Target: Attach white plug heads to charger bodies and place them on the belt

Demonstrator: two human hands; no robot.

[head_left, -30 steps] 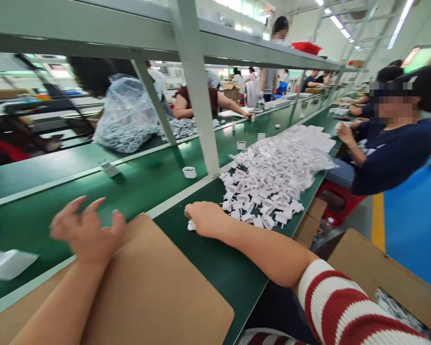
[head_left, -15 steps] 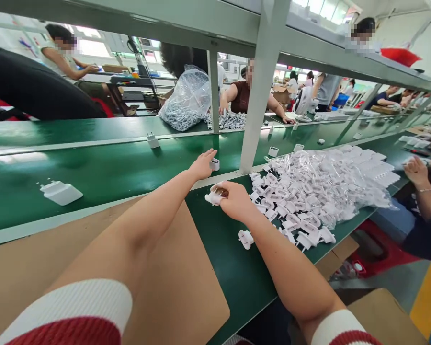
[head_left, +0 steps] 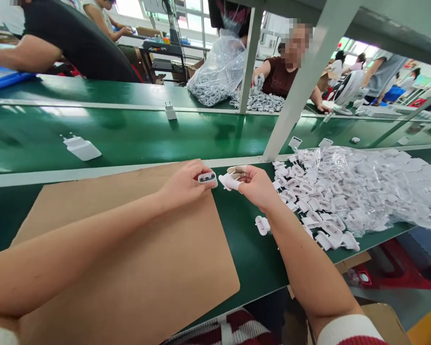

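Observation:
My left hand (head_left: 187, 184) grips a white charger housing (head_left: 208, 179) whose open end, with dark parts inside, faces right. Just across from it, my right hand (head_left: 255, 186) pinches a white plug cover with pins (head_left: 230, 181); finger covers show on its fingertips. A small gap separates the two pieces. Below the left hand lies a brown cardboard sheet (head_left: 140, 268). One loose plug cover (head_left: 262, 225) rests on the green table near my right wrist. To the right spreads a heap of white plug covers (head_left: 309, 196), partly under clear plastic.
Behind the cardboard runs a green conveyor belt (head_left: 129, 134) carrying a white two-pin charger (head_left: 81, 146) and a smaller-looking one (head_left: 170, 111). A slanted metal post (head_left: 298, 96) rises at the belt's near edge. Across it, a co-worker (head_left: 278, 79) sits by a bag of small parts (head_left: 219, 72).
My left hand has picked the charger housing off the belt and drawn it back over the cardboard, close to the right hand. The right hand still holds its plug cover. The view has shifted.

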